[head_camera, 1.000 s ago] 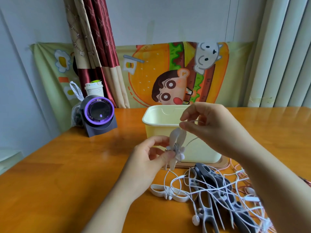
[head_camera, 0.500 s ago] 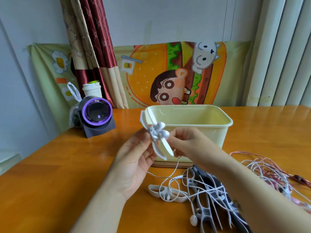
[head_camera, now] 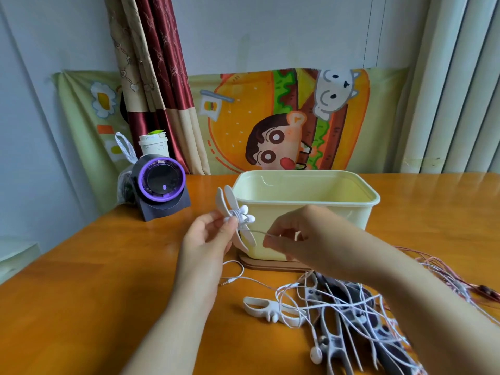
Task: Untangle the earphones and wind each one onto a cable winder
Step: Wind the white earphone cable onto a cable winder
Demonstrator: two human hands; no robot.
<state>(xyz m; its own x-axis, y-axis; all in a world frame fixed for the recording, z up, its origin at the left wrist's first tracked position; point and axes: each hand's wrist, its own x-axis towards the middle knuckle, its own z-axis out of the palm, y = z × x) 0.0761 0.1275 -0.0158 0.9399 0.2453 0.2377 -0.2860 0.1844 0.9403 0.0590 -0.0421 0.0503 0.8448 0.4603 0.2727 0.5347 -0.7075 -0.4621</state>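
Your left hand [head_camera: 207,240] has its fingers [head_camera: 229,226] pinched round the white cable winder [head_camera: 234,215], held up tilted with the earbuds tucked at its wrapped middle. Just right of them, your right hand [head_camera: 305,239] nips the thin earphone cable [head_camera: 258,232] between its fingers [head_camera: 273,243], the strand running straight across to the winder. Right behind both sets of fingers stands the cream tub [head_camera: 373,201]; nearer you than your right fingers, the tangle of earphones [head_camera: 315,354] and spare winders [head_camera: 259,307] sprawls on the counter [head_camera: 81,293].
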